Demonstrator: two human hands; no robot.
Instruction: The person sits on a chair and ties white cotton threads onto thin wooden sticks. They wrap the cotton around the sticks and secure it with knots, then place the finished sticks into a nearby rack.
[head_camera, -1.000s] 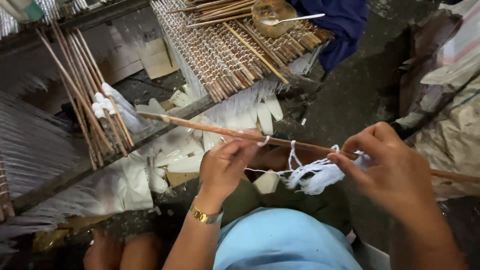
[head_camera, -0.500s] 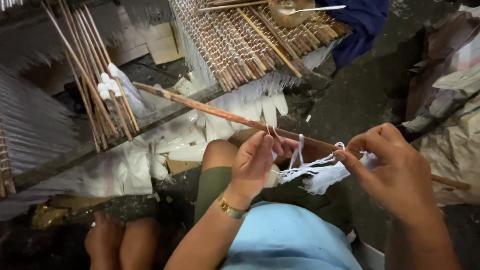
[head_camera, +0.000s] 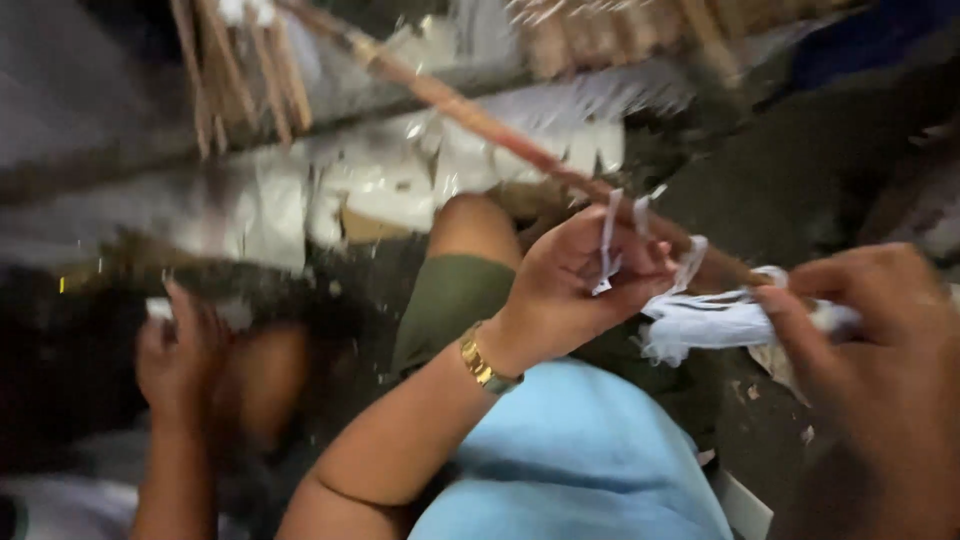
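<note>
Between both hands (head_camera: 580, 285) (head_camera: 870, 340), white thread (head_camera: 700, 320)

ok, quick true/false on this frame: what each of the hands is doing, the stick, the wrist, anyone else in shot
1. The left hand pinches white strips at a long brown stick. True.
2. The right hand is empty. False: it grips a bundle of white strips.
3. A gold bracelet sits on the left wrist. True.
4. The stick lies flat on the floor. False: it runs slanting across the person's lap.
5. Another person's hand shows at lower left. True.
</note>
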